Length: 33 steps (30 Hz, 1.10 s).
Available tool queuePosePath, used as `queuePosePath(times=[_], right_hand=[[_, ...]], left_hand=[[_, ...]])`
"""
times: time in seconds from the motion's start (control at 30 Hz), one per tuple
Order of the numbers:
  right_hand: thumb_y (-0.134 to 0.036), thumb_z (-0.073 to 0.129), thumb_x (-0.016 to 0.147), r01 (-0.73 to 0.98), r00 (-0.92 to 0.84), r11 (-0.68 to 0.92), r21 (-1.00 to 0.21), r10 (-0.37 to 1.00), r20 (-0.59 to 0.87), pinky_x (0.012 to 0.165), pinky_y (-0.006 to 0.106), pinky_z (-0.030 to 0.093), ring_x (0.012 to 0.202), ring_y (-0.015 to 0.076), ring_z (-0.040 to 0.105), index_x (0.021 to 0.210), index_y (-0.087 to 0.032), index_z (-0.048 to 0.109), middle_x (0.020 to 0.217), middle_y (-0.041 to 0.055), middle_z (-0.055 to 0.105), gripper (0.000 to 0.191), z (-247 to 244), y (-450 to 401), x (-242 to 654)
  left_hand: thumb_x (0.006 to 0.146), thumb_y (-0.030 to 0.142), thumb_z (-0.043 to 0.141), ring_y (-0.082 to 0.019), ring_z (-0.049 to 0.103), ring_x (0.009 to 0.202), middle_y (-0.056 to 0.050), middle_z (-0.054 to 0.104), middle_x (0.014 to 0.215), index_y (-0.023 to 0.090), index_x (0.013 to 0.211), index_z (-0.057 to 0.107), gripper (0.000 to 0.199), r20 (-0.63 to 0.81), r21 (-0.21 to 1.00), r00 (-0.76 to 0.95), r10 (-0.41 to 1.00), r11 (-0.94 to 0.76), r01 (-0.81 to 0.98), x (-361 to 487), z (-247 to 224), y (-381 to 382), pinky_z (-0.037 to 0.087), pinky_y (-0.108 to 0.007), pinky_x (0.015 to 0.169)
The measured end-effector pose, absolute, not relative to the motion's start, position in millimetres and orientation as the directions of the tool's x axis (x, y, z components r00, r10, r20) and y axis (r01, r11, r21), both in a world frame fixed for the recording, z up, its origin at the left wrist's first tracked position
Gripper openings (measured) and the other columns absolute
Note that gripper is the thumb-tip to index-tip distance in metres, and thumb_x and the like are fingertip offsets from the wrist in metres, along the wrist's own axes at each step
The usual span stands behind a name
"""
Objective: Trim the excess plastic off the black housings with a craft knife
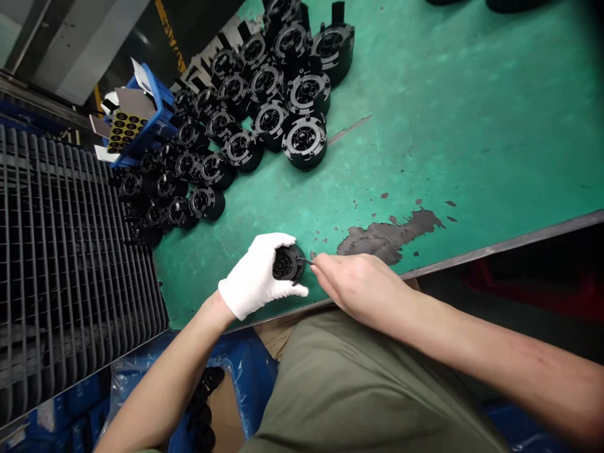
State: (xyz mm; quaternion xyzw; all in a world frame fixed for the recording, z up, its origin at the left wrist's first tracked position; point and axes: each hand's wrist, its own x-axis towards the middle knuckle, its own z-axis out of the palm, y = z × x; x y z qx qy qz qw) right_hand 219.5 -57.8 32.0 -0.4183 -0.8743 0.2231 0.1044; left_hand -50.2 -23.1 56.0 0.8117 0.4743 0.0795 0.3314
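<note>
massed matching parts [217, 157] at green worktop's [448, 157] far left corner | white-gloved left hand [257, 275] clenched around black round plastic part [287, 264], steadying it over near edge | thin tool [304, 260] tip against part | bare right hand [358, 286] pinching tool

A: Left hand [257, 275]?
B: White glove [245, 286] on, gripping a round black plastic part [287, 264].
A: Right hand [358, 286]?
B: Bare — pinching a thin dark tool [306, 260] against that part.
A: Bench [425, 94]?
B: Green top — similar black parts [268, 119] heaped beyond.
</note>
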Motion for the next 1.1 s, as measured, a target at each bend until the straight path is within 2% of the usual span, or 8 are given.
queuePosePath(times=[0.27, 0.4, 0.57, 0.67, 0.77, 0.93, 1.0, 1.1], right_hand=[[-0.021, 0.049, 0.116, 0.67, -0.588, 0.535, -0.515, 0.806, 0.072, 0.058, 0.037, 0.017, 0.056, 0.0135, 0.05, 0.089, -0.02, 0.061, 0.071, -0.0006, 0.066, 0.03, 27.3, -63.0, 224.9], [-0.027, 0.044, 0.121, 0.628, -0.545, 0.492, -0.603, 0.831, 0.11, 0.064, 0.032, 0.037, 0.074, 0.0156, 0.068, 0.106, -0.018, 0.068, 0.089, 0.0047, 0.076, 0.03, 35.9, -46.7, 241.5], [-0.028, 0.048, 0.12, 0.443, -0.497, 0.37, -0.817, 0.859, 0.12, 0.083, 0.031, 0.058, 0.091, 0.0177, 0.076, 0.131, -0.02, 0.073, 0.104, 0.0065, 0.079, 0.029, 41.9, -33.2, 244.9], [-0.027, 0.048, 0.119, 0.408, -0.495, 0.317, -0.856, 0.865, 0.084, 0.086, 0.033, 0.063, 0.095, 0.0189, 0.078, 0.142, -0.02, 0.071, 0.106, 0.0075, 0.078, 0.034, 42.0, -28.9, 238.4], [-0.03, 0.05, 0.119, 0.406, -0.509, 0.29, -0.867, 0.859, 0.049, 0.094, 0.036, 0.065, 0.108, 0.0211, 0.08, 0.149, -0.02, 0.066, 0.122, 0.0109, 0.08, 0.036, 43.3, -24.8, 233.1], [-0.032, 0.055, 0.118, 0.375, -0.53, 0.238, -0.896, 0.848, 0.004, 0.09, 0.034, 0.067, 0.109, 0.0206, 0.083, 0.144, -0.021, 0.061, 0.126, 0.0091, 0.083, 0.029, 48.7, -20.1, 230.5], [-0.031, 0.055, 0.118, 0.38, -0.547, 0.25, -0.89, 0.837, 0.002, 0.086, 0.032, 0.067, 0.107, 0.0197, 0.083, 0.14, -0.024, 0.061, 0.124, 0.0073, 0.084, 0.024, 49.7, -17.5, 233.2], [-0.027, 0.057, 0.117, 0.395, -0.582, 0.384, -0.834, 0.807, 0.096, 0.093, 0.035, 0.067, 0.108, 0.0203, 0.082, 0.138, -0.026, 0.064, 0.125, 0.0067, 0.083, 0.023, 48.7, -9.9, 239.8]], left_hand=[[0.073, 0.078, 0.098, -0.041, 0.071, 0.139, -0.019, 0.07, 0.144, 0.024, 0.15, 0.055, 0.103, -0.175, 0.624, 0.545, 0.82, -0.335, 0.705, -51.7, 52.7, -24.4, 0.06, -0.063, 0.121], [0.079, 0.07, 0.099, -0.038, 0.074, 0.136, -0.018, 0.068, 0.144, 0.027, 0.147, 0.049, 0.096, 0.009, 0.669, 0.527, 0.85, -0.397, 0.628, -56.6, 42.4, -37.2, 0.062, -0.062, 0.117], [0.082, 0.054, 0.099, -0.039, 0.067, 0.149, -0.021, 0.059, 0.156, 0.032, 0.137, 0.033, 0.088, 0.234, 0.676, 0.269, 0.934, -0.355, 0.645, -50.1, 21.2, -61.2, 0.059, -0.067, 0.119], [0.071, 0.058, 0.107, -0.041, 0.068, 0.149, -0.022, 0.059, 0.158, 0.033, 0.132, 0.035, 0.097, 0.25, 0.674, 0.22, 0.943, -0.333, 0.66, -43.9, 15.1, -71.7, 0.059, -0.068, 0.119], [0.065, 0.063, 0.11, -0.04, 0.069, 0.148, -0.022, 0.059, 0.16, 0.032, 0.127, 0.042, 0.097, 0.26, 0.701, 0.237, 0.936, -0.352, 0.62, -45.4, 17.2, -79.0, 0.062, -0.065, 0.115], [0.084, 0.048, 0.101, -0.032, 0.076, 0.129, -0.014, 0.072, 0.137, 0.029, 0.108, 0.048, 0.061, 0.231, 0.686, 0.266, 0.936, -0.35, 0.638, -51.0, 21.2, -85.7, 0.066, -0.055, 0.102], [0.088, 0.05, 0.095, -0.032, 0.077, 0.121, -0.013, 0.073, 0.129, 0.028, 0.113, 0.052, 0.055, 0.192, 0.695, 0.225, 0.955, -0.294, 0.656, -47.8, 18.4, -85.0, 0.066, -0.056, 0.101], [0.095, 0.048, 0.082, -0.035, 0.075, 0.124, -0.016, 0.071, 0.129, 0.024, 0.133, 0.056, 0.052, 0.144, 0.706, 0.182, 0.973, -0.23, 0.669, -37.9, 13.4, -75.8, 0.062, -0.062, 0.108]])
